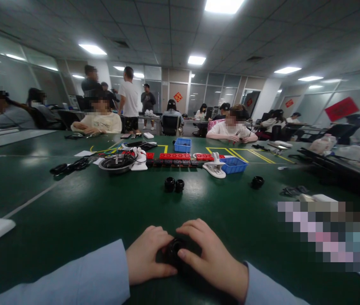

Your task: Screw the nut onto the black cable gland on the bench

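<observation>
Between my hands, low over the near part of the green table, is a small black ring-shaped part with an opening in its middle. My left hand grips it from the left, thumb below and fingers above. From the right, my right hand closes on it, with the thumb at its near side. Fingers hide much of the part. Two similar black ring-shaped parts stand side by side ahead of my hands. Another black ring-shaped part lies farther right.
Across the table's middle stand a red strip of blocks, white clips, a blue bin, a farther blue bin and a round tray of cable. Black cables lie left. Several people sit or stand beyond.
</observation>
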`<move>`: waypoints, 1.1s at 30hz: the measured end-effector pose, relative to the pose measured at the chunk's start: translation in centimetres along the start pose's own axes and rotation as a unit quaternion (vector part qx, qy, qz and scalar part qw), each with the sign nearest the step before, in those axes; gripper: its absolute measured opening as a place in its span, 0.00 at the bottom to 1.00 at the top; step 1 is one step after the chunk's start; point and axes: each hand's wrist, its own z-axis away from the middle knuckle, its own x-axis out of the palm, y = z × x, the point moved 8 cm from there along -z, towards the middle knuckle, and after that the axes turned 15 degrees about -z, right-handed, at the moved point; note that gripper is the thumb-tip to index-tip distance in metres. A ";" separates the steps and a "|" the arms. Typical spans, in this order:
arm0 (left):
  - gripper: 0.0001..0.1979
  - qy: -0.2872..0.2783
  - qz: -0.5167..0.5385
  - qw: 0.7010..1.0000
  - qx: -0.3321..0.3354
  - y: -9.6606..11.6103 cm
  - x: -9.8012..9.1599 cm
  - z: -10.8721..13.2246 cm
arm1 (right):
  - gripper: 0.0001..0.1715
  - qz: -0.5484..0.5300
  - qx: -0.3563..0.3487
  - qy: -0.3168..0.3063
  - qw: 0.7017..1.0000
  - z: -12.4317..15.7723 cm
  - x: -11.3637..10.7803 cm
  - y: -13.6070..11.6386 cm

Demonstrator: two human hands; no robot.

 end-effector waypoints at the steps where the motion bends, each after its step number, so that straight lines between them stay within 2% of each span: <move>1: 0.15 0.001 -0.001 1.000 0.001 0.0 0.0 0.0 | 0.18 0.001 0.002 -0.001 1.000 0.0 0.0 0.0; 14: 0.16 0.012 -0.012 1.000 0.012 -0.2 0.2 0.0 | 0.16 0.006 0.008 -0.014 1.000 0.0 0.2 -0.6; 23: 0.17 0.012 -0.012 1.000 0.007 0.0 -0.1 -0.2 | 0.29 0.032 0.045 -0.017 0.998 0.0 0.5 -0.6; 28: 0.16 0.010 -0.012 1.000 0.013 0.1 -0.1 -0.1 | 0.27 0.041 0.039 0.001 0.998 -0.1 0.3 -0.8; 33: 0.14 0.005 -0.013 1.000 0.006 0.2 -0.2 -0.1 | 0.19 0.042 0.050 -0.012 0.998 -0.1 0.6 -0.6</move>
